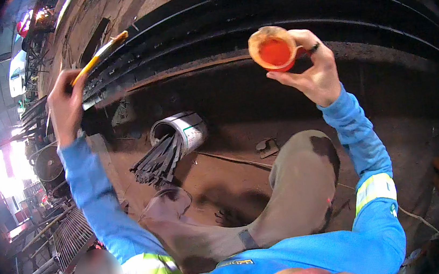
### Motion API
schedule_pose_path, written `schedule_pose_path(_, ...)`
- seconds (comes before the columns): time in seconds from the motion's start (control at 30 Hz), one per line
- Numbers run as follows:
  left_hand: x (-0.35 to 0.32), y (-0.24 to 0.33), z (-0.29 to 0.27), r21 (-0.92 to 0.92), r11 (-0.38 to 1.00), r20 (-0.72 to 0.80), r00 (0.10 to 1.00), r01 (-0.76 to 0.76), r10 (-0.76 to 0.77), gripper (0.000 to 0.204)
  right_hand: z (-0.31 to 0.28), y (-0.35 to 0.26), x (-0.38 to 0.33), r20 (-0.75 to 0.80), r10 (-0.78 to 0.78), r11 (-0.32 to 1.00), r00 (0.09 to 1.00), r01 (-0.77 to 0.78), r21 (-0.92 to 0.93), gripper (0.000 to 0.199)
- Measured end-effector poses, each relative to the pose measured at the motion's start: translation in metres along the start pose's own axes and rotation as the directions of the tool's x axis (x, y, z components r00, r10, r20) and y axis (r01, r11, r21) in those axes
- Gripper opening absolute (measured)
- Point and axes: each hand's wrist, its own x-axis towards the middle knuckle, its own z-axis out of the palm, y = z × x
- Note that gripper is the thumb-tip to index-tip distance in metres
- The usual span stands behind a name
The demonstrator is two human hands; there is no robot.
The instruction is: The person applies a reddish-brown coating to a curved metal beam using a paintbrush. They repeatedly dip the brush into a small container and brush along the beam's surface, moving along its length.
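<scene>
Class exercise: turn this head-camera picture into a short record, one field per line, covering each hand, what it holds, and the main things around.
Left hand: the left hand grips a yellow-handled brush, tip pointing up and right
Right hand: the right hand holds a cup, its open mouth facing the camera
Cup contents: red-orange
Bucket: a pale bucket lies on its side
Strips: dark strips stick out of its mouth
Background: long dark beams beyond the hands
Unclear: whether the brush touches a beam
</scene>
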Motion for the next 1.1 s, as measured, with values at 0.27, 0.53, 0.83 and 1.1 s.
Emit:
schedule_pose_path(0.27,0.013,0.211,-0.017,-0.025,0.675,0.082,0.672,-0.737,0.736,0.028,-0.019,-0.005,0.027,0.034,-0.099,0.994,0.995,0.097,0.039,0.063)
schedule_pose_path(0.53,0.029,0.205,0.01,-0.052,0.669,0.003,0.67,-0.741,0.742,0.022,-0.021,-0.008,0.029,0.064,0.017,1.0,0.998,-0.016,-0.013,0.058)
schedule_pose_path(0.83,0.076,0.18,0.092,-0.273,0.561,-0.053,0.594,-0.782,0.803,0.013,-0.016,0.002,0.039,-0.016,0.036,0.916,0.999,-0.04,-0.399,0.059)
schedule_pose_path(1.1,0.114,0.141,0.104,-0.748,0.602,0.199,0.771,-0.279,0.605,0.02,-0.015,-0.027,0.063,-0.12,0.162,0.806,0.98,-0.201,-0.557,0.058)
